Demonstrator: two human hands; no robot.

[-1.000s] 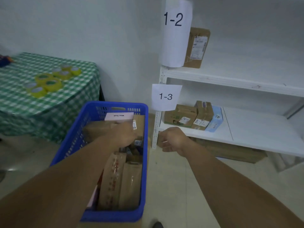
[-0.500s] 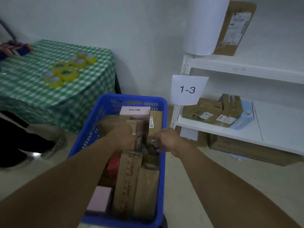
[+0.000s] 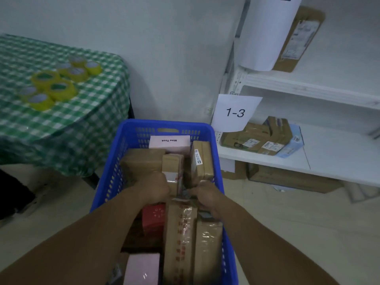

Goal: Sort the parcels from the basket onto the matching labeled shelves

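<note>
A white shelf unit (image 3: pixel 308 87) fills the right side. Its upper board carries one brown parcel standing on end (image 3: pixel 298 38), half hidden by a big paper sheet (image 3: pixel 265 33). The lower board, behind the "1-3" label (image 3: pixel 235 113), holds a tight cluster of brown cartons (image 3: pixel 253 136) with a light blue box (image 3: pixel 292 145) at the right end. On the floor beneath lie flat cartons (image 3: pixel 292 178).

At far left, a table under a green checked cloth (image 3: pixel 61 124) bears a group of yellow tape rolls (image 3: pixel 59 87).

The blue basket (image 3: pixel 115 177) sits in the near centre, packed full. A pink box (image 3: pixel 169 141) is at the far end, with a wide brown parcel (image 3: pixel 141 161) to its left and an upright brown parcel (image 3: pixel 202 159) to its right. Nearer are a red box (image 3: pixel 154 219), a long parcel with red-printed tape (image 3: pixel 181 239), a plain brown parcel (image 3: pixel 207 249) and another pink box (image 3: pixel 141 268).

The left hand (image 3: pixel 153 189) curls tightly round the near end of the small taped parcel (image 3: pixel 171 167) in the basket's middle. The right hand (image 3: pixel 205 194) is just beside it, fingers bent down among the parcels; whether it grips anything cannot be told.
</note>
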